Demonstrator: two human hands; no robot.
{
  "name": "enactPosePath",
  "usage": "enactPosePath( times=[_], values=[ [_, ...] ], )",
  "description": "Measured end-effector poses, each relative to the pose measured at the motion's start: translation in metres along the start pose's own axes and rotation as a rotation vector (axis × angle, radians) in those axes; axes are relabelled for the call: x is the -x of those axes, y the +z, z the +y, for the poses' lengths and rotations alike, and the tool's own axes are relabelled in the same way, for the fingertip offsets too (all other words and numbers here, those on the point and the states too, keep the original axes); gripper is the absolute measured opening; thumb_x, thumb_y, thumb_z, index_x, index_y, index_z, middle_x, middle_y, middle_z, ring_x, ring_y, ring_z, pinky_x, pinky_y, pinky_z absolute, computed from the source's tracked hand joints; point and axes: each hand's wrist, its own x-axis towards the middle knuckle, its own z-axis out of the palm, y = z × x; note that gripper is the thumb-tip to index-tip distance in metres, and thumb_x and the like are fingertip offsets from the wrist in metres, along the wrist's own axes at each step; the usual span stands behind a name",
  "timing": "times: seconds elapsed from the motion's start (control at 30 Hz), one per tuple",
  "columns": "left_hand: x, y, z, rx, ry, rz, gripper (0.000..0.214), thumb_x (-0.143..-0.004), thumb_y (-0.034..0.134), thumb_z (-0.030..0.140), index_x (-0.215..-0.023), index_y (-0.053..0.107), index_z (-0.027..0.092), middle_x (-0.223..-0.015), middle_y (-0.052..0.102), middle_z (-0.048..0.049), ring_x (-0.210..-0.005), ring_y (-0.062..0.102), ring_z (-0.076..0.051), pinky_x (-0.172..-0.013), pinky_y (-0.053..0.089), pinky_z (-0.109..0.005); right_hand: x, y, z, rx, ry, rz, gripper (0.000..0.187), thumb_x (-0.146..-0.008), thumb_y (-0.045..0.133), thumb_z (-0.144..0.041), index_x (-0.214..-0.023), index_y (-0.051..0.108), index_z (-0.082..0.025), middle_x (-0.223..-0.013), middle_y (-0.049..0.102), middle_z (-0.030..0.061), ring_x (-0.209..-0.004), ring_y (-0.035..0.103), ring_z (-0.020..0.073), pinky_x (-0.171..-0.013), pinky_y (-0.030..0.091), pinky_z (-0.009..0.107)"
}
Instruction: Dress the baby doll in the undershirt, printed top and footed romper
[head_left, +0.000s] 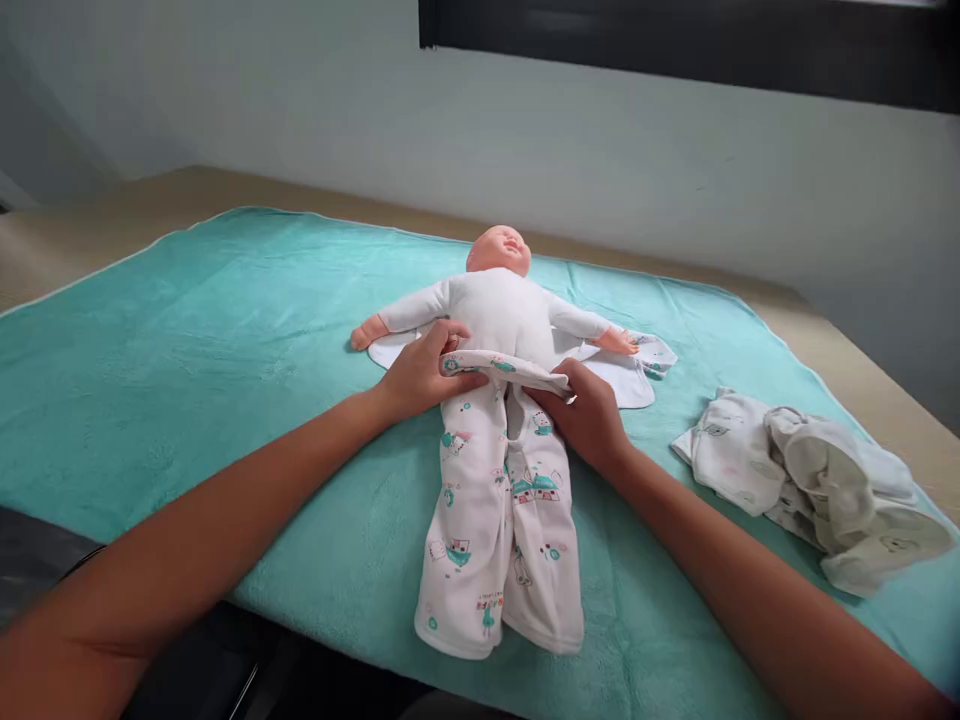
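A baby doll [499, 310] with a white cloth body lies on its back, arms spread and head away from me. White printed baby pants [469, 510] cover its lower part, their legs pointing toward me. At the left of the waistband my left hand [431, 372] grips the cloth between thumb and fingers. My right hand [589, 405] pinches the waistband's right end. Between the hands the band is folded over just below the doll's belly. The doll's legs are hidden. Under the doll's torso and arms a white garment [626, 380] is spread out.
A teal blanket [247, 330] covers most of the wooden table [862, 375]. Crumpled white baby clothes [806, 480] lie in a pile at the right. Behind the table stands a pale wall [300, 110], with a dark panel [675, 40] at the top right.
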Motion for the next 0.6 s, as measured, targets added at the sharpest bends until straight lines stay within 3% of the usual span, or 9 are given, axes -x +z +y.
enactPosePath(
  times=[0.17, 0.3, 0.5, 0.6],
  values=[
    [0.003, 0.001, 0.013, -0.083, 0.101, 0.026, 0.028, -0.081, 0.068, 0.041, -0.092, 0.055, 0.020, -0.071, 0.053, 0.0065, -0.058, 0.046, -0.008, -0.058, 0.037, -0.022, 0.003, -0.002, -0.002, 0.061, -0.083, 0.031, 0.030, -0.087, 0.060, -0.043, -0.071, 0.050, -0.020, -0.061, 0.050, -0.0042, -0.057, 0.040, 0.0111, -0.055, 0.032, 0.024],
    [0.004, 0.003, 0.018, -0.062, 0.083, 0.035, 0.022, -0.085, 0.065, 0.038, -0.086, 0.055, 0.019, -0.073, 0.058, 0.0043, -0.063, 0.052, -0.010, -0.061, 0.040, -0.022, -0.003, 0.002, -0.008, -0.075, 0.056, 0.028, 0.032, -0.087, 0.059, -0.040, -0.066, 0.045, -0.020, -0.057, 0.045, -0.0054, -0.057, 0.037, 0.0108, -0.053, 0.030, 0.023],
    [0.010, 0.000, 0.025, 0.019, 0.021, 0.028, 0.020, -0.085, 0.064, 0.037, -0.090, 0.056, 0.019, -0.082, 0.060, 0.0028, -0.073, 0.056, -0.013, -0.069, 0.044, -0.025, 0.001, -0.002, -0.009, -0.214, 0.163, -0.052, 0.030, -0.084, 0.061, -0.043, -0.071, 0.047, -0.020, -0.062, 0.044, -0.0057, -0.061, 0.040, 0.0116, -0.055, 0.034, 0.024],
    [0.026, -0.005, 0.031, 0.013, -0.009, -0.027, 0.038, -0.081, 0.069, 0.045, -0.106, 0.057, 0.020, -0.099, 0.058, -0.0014, -0.090, 0.058, -0.019, -0.080, 0.047, -0.031, 0.021, -0.015, -0.010, -0.302, 0.224, -0.176, 0.030, -0.082, 0.064, -0.048, -0.089, 0.051, -0.021, -0.070, 0.049, -0.0041, -0.064, 0.045, 0.0134, -0.057, 0.039, 0.025]
  ],
)
